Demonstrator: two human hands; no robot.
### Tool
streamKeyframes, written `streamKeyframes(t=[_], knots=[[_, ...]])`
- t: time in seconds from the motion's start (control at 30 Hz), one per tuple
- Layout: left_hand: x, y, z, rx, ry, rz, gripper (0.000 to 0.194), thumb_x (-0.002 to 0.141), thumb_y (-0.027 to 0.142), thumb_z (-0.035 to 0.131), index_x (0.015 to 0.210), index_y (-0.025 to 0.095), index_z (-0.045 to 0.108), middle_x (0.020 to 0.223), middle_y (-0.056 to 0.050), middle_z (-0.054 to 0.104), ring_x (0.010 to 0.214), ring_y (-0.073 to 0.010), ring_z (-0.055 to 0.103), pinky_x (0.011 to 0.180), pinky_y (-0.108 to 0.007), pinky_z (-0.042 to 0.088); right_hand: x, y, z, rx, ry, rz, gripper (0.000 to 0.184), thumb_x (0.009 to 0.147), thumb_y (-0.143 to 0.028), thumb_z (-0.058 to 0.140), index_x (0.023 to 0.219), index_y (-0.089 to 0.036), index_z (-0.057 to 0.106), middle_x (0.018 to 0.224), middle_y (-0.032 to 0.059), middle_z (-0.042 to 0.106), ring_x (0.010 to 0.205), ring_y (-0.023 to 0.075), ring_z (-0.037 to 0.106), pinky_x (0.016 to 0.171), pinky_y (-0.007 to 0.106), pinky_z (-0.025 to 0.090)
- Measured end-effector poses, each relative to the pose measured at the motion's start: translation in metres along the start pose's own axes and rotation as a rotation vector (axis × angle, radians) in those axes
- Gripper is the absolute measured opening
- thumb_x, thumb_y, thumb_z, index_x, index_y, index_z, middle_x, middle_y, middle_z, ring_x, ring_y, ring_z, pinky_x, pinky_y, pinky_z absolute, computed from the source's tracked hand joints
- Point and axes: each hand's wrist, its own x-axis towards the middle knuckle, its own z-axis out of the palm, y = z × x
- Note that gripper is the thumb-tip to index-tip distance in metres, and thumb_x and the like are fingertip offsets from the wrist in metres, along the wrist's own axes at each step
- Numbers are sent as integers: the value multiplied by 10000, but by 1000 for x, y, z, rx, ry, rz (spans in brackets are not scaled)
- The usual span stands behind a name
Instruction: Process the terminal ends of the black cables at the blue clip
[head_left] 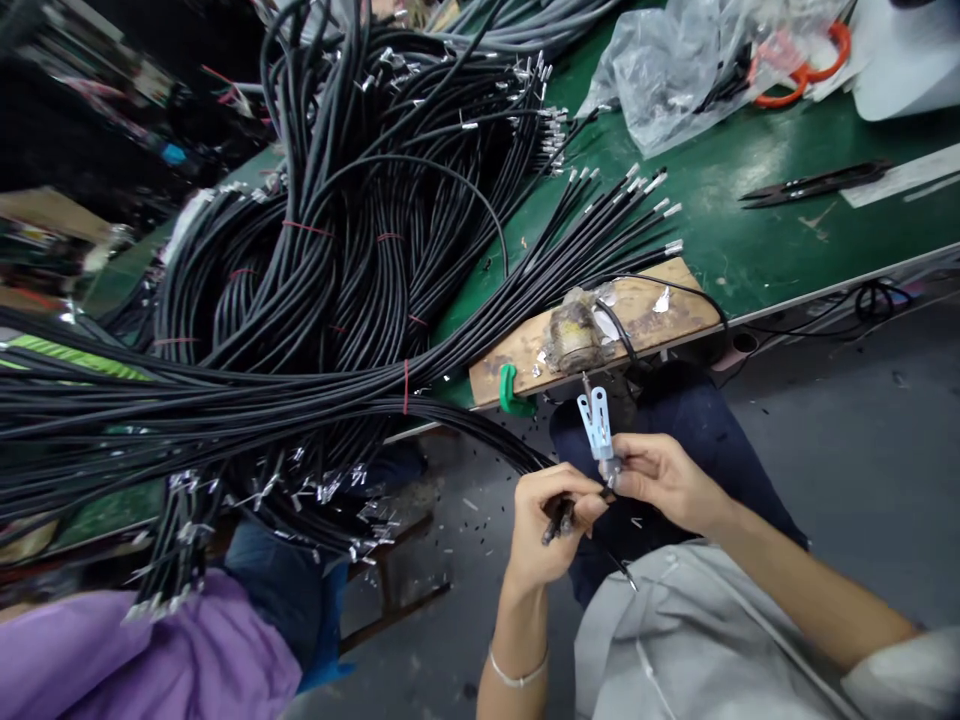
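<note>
My left hand (551, 515) is closed around several black cables (510, 445), whose ends poke out below the fingers. Close beside it, my right hand (671, 483) pinches the tip of one cable, mostly covered by the fingertips. Just above these fingertips is a light blue clothespin (596, 420), fixed to the thin shaft of a small motor (576, 335). The motor, wrapped in tape, is mounted on a wooden board (675, 305) at the table edge. Whether the cable tip touches the clothespin cannot be made out.
Large coils of black cable (315, 220) with silvery ends cover the left of the green table (750, 240). A green clamp (514, 390) grips the board. Snips (814, 185), orange-handled scissors (802, 75) and a plastic bag (667, 75) lie right. A person's purple sleeve (150, 650) is at lower left.
</note>
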Motion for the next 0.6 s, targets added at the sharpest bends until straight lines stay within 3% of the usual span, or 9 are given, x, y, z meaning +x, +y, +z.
streamKeyframes(t=[0.07, 0.13, 0.23, 0.3, 0.43, 0.5, 0.6], knots=[[1, 1, 0, -11, 32, -12, 186, 785, 301, 705, 691, 142, 684, 595, -5, 572, 427, -66, 481, 404, -171, 364, 4, -5, -9, 117, -134, 154, 358, 771, -468, 695, 826, -121, 628, 699, 21, 599, 606, 114, 569, 554, 224, 456], [0, 3, 1, 10, 53, -52, 223, 822, 310, 662, 677, 140, 668, 579, 5, 548, 405, -51, 445, 388, -165, 327, 6, -8, -16, 84, -81, 184, 317, 749, -422, 726, 799, -121, 638, 689, 10, 612, 604, 102, 578, 562, 207, 459], [-3, 3, 1, 90, 34, -119, 296, 887, 305, 571, 658, 135, 650, 552, 7, 536, 406, -49, 430, 396, -166, 301, 5, -10, -17, 0, 126, 87, 220, 737, -315, 746, 831, -152, 632, 745, 13, 672, 690, 123, 645, 657, 217, 508], [-5, 2, 1, 145, 20, -137, 323, 897, 311, 554, 641, 133, 639, 546, 1, 541, 437, -61, 453, 419, -171, 313, 1, -11, -10, -54, 211, 15, 256, 721, -270, 759, 909, -175, 614, 782, 21, 707, 752, 148, 682, 711, 238, 529], [-8, -1, 4, 205, 72, -148, 335, 900, 339, 545, 650, 135, 637, 557, -7, 555, 465, -74, 472, 429, -177, 318, -13, -9, 8, -417, 418, -176, 191, 762, -196, 719, 919, -200, 609, 760, 12, 714, 692, 147, 687, 686, 237, 526], [-8, -1, 5, 217, 111, -151, 341, 902, 347, 542, 651, 136, 634, 548, -5, 553, 459, -74, 466, 420, -177, 311, -20, -6, 13, -595, 454, -262, 157, 786, -177, 685, 925, -204, 618, 759, 11, 711, 678, 152, 680, 706, 256, 524], [-8, -1, 7, 214, 132, -163, 356, 904, 358, 537, 639, 136, 621, 526, 3, 537, 434, -67, 443, 402, -174, 299, -24, -3, 11, -626, 410, -240, 180, 829, -199, 636, 1009, -206, 621, 777, 20, 713, 706, 168, 676, 723, 280, 526]])
